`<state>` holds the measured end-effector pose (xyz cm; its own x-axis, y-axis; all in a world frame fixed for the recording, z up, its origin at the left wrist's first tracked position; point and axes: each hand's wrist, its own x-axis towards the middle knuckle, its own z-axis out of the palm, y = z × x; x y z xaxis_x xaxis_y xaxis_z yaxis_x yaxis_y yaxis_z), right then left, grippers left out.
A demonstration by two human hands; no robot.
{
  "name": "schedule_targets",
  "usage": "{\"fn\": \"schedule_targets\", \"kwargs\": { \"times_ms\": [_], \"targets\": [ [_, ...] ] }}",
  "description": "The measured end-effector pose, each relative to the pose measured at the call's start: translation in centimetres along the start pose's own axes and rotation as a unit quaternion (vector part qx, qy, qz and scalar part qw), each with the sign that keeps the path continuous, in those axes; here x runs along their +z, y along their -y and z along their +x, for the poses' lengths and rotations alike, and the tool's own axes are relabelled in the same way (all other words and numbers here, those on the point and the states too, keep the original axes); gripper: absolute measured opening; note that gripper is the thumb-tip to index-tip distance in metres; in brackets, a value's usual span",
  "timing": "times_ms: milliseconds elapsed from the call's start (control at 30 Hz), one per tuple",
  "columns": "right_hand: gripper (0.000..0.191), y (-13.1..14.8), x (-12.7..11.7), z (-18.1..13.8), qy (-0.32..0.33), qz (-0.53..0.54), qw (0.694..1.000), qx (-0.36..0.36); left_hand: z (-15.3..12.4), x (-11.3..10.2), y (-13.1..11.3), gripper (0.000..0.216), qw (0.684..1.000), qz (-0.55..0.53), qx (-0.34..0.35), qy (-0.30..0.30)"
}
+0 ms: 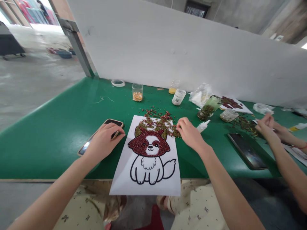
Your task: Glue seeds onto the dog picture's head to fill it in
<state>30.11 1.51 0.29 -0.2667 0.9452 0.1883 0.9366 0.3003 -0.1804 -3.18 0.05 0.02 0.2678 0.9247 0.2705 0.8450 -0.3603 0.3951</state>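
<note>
On the green table, directly before the person, lay the white sheet, its lower edge overhanging the front. The right hand was at the loose seeds by the sheet's upper right, thumb and fingertips drawn together; whether a seed sat between them could not be determined. The left hand lay relaxed over a phone, grasping nothing visible.

In my judgement, sound handling of the seeds called for a light pinch, a few at a time, with the wrist clear of the filled area. Given the overhang, the left hand would have served better steadying the sheet.

Condition of the sheet: the drawn animal's head was closely covered in dark red, with green ears; its muzzle was white, whether filled or bare unclear. Body and tail were plain black outline. Mixed red and green seeds littered the top edge and the table beyond.
</note>
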Motion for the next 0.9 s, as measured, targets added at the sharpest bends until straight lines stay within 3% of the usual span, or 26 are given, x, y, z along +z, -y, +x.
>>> {"fn": "schedule_targets", "kwargs": {
  "times_ms": [167, 333, 633, 900],
  "targets": [
    [0.008, 4.7, 0.0, 0.0, 0.073, 0.065, 0.975, -0.199, 0.0, -0.1, -0.3, 0.026, 1.000, 0.001, 0.009, -0.003],
    [0.011, 6.5, 0.4, 0.1, 0.100, -0.007, 0.949, -0.300, -0.1, 0.0, -0.1, 0.026, 1.000, 0.004, 0.024, 0.004],
    [0.014, 5.8, -0.3, -0.3, 0.142, -0.003, 0.934, -0.327, -0.3, 0.1, 0.7, 0.026, 1.000, 0.028, -0.011, 0.004],
    [0.020, 5.7, -1.1, 0.1, 0.130, -0.013, 0.942, -0.309, -0.4, 0.2, 0.7, 0.027, 0.999, 0.031, -0.009, 0.010]
  ]
}}
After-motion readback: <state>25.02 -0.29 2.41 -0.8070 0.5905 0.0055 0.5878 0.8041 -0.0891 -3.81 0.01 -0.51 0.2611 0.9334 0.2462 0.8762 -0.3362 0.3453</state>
